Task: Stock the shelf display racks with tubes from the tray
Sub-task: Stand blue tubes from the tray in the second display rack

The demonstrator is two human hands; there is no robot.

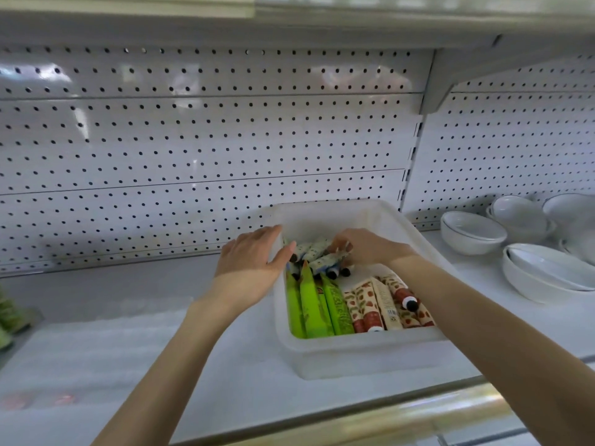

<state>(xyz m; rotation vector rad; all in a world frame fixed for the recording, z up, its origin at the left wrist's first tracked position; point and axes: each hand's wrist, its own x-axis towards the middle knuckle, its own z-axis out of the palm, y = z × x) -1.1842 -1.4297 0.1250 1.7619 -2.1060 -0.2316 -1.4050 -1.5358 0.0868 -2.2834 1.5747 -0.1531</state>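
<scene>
A white plastic tray (370,352) stands on the shelf right of centre. Inside lie green tubes (314,309) at the left, red-patterned tubes (367,305) at the right, and white blue-dotted tubes with dark caps (318,257) at the far end. My left hand (254,254) rests on the tray's left rim, thumb reaching in toward the dotted tubes, fingers spread. My right hand (363,244) is inside the tray's far end, its fingers curled over the dotted tubes; whether they are gripped is hidden.
White bowls (473,231) and stacked dishes (547,272) sit on the shelf to the right. A perforated white back panel (206,149) rises behind. A clear display rack (96,349) lies on the shelf to the left. Green items (8,317) show at the far left edge.
</scene>
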